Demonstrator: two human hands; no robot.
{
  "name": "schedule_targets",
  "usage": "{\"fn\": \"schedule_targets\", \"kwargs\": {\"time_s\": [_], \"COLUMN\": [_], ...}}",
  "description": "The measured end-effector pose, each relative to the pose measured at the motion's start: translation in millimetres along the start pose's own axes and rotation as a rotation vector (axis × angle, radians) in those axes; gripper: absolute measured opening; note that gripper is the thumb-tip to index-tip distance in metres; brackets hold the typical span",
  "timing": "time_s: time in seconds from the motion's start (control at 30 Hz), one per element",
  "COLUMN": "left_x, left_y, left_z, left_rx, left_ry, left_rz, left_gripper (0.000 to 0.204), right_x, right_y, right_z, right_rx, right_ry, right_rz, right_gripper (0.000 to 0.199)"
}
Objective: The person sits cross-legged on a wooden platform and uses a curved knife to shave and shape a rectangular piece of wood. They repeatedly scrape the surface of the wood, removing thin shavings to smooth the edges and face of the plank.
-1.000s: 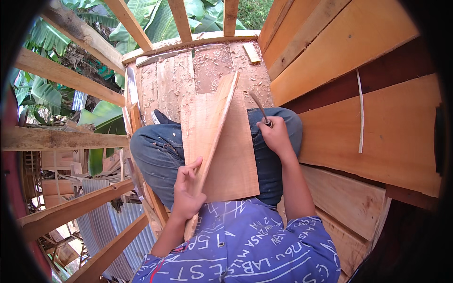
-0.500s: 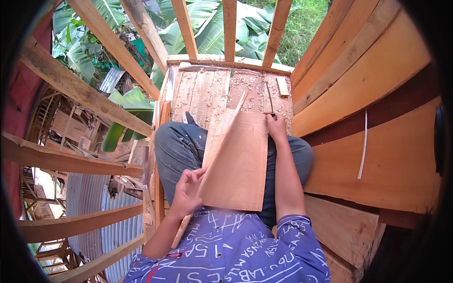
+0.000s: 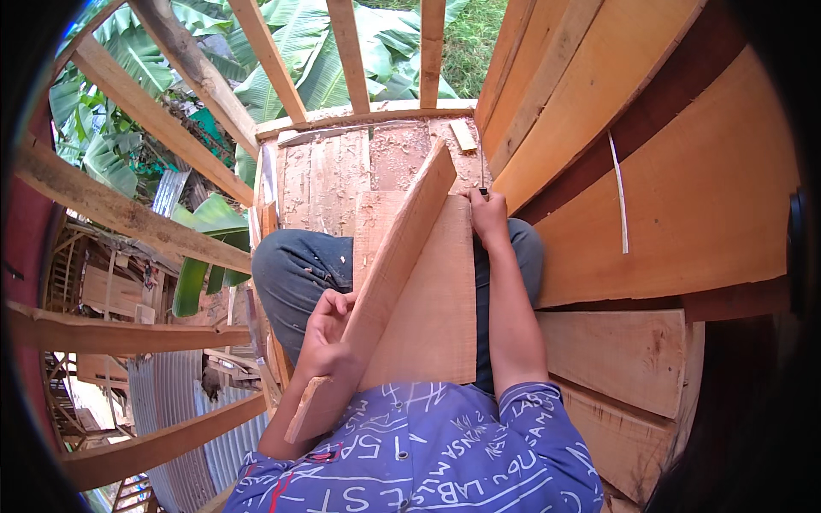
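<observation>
My left hand is closed on the left side of a narrow wooden plank. The plank is tilted on edge and runs slantwise from near my chest up and to the right. Beneath it a wide wooden board lies across my lap. At that board's far right corner my right hand is closed around a thin-shafted tool with a black handle. Its slim shaft points away from me; its exact kind cannot be made out. Part of the left hand's grip is hidden by the plank.
Wood shavings litter the plank floor ahead, where a small wood block lies. Wooden railing slats stand at the far side and left. Large boards lean on the right, with a thin pale strip against them.
The narrow plank has turned so its broad face shows, and its near end has swung out to the left. The view has shifted to the right. Both hands keep their holds.
</observation>
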State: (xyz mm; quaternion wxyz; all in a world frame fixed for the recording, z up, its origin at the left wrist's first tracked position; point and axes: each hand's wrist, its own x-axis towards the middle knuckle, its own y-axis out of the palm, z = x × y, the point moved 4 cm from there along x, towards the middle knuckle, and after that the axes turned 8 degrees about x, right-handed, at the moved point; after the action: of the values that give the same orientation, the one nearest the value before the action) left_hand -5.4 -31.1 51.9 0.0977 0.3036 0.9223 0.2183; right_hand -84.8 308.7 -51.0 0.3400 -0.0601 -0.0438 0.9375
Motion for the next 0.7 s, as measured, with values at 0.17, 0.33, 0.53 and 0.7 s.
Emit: {"fn": "schedule_targets", "kwargs": {"time_s": [0.17,0.33,0.53,0.7], "left_x": [29,38,46,61], "left_y": [-9,-17,-34,-28], "left_z": [15,8,15,17], "left_rx": [0.084,0.239,0.171,0.081], "left_ry": [-0.093,-0.212,-0.354,-0.509], "left_rz": [0.034,0.068,0.131,0.173], "left_gripper": [0.054,0.061,0.078,0.084], "right_x": [-7,7,-51,-109], "right_y": [3,14,-4,25], "right_z": [16,-3,27,70], "right_rx": [-0.155,-0.139,-0.017,-0.464], "right_ry": [-0.055,0.027,-0.094,-0.137], "right_rz": [-0.053,-0.013,0.022,0.444], "right_gripper": [0.028,0.031,0.041,0.042]}}
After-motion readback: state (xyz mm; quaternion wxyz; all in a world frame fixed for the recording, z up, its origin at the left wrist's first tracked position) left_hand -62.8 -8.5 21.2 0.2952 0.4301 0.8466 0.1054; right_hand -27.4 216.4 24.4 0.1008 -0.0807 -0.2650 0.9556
